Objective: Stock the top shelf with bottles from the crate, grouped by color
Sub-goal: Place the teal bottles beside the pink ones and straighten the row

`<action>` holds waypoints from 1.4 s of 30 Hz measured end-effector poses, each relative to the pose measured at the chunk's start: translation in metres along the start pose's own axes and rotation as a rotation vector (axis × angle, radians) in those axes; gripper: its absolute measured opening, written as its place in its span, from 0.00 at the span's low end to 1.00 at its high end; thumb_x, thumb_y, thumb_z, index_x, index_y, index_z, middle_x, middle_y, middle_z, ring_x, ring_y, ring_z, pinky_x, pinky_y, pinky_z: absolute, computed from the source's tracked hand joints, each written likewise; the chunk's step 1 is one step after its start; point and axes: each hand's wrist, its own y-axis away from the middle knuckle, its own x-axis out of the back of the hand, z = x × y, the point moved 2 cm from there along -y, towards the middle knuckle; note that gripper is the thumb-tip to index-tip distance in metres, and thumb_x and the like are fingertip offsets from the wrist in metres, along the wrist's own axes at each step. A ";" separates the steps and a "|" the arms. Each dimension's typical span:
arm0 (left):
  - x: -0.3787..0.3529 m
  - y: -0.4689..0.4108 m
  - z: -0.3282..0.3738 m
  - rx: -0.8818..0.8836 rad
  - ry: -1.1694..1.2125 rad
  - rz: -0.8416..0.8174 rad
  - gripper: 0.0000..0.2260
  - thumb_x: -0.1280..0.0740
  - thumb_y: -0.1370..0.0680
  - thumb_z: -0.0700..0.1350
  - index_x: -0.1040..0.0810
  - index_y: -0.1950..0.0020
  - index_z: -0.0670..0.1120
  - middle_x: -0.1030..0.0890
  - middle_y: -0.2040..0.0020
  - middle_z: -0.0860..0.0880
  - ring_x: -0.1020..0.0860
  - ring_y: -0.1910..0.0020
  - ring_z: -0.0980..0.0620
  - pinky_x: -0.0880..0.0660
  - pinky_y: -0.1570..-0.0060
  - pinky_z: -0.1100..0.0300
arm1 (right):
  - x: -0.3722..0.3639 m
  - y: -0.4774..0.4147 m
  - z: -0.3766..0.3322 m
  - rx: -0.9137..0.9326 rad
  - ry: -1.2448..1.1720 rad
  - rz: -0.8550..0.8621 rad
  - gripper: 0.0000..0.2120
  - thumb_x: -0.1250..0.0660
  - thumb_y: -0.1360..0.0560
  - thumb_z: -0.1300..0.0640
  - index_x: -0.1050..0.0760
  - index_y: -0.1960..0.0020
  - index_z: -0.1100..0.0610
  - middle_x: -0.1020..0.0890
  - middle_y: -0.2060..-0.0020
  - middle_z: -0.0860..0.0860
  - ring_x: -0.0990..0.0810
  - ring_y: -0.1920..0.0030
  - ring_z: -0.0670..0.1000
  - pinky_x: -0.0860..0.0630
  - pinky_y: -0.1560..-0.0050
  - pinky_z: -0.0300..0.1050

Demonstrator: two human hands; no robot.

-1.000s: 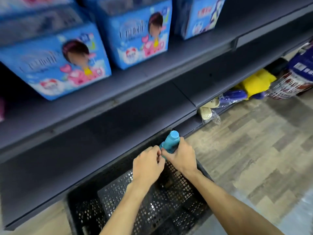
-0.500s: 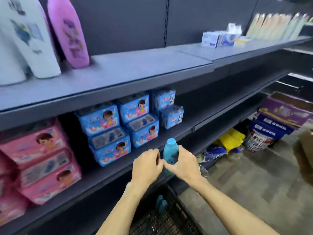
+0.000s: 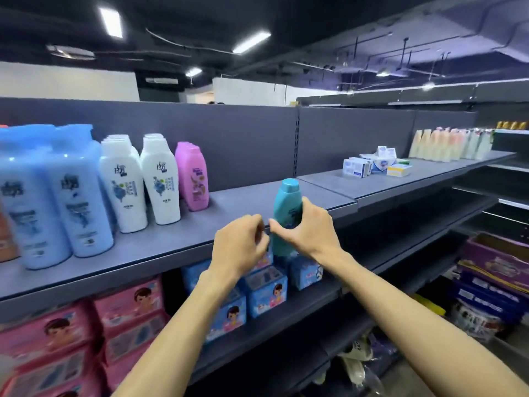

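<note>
Teal plastic bottle (image 3: 286, 206) clamped upright in our right hand (image 3: 312, 230) at the grey metal shelf (image 3: 171, 242) edge, left hand (image 3: 239, 247) fingers curled, empty.

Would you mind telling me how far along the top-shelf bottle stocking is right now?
Done: light-blue bottles, white bottles and pink bottles stand grouped on the top shelf. In hand: the right hand grips a teal bottle, not yet set down. Left: placing it; the crate is out of view.
</note>
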 end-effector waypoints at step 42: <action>-0.002 -0.106 -0.082 0.320 -0.351 0.074 0.03 0.36 0.27 0.50 0.26 0.58 0.51 0.21 0.60 0.54 0.24 0.58 0.49 0.30 0.63 0.56 | -0.183 -0.200 -0.042 0.003 -0.148 -0.450 0.34 0.27 0.35 0.34 0.30 0.44 0.58 0.21 0.47 0.56 0.21 0.45 0.60 0.26 0.54 0.49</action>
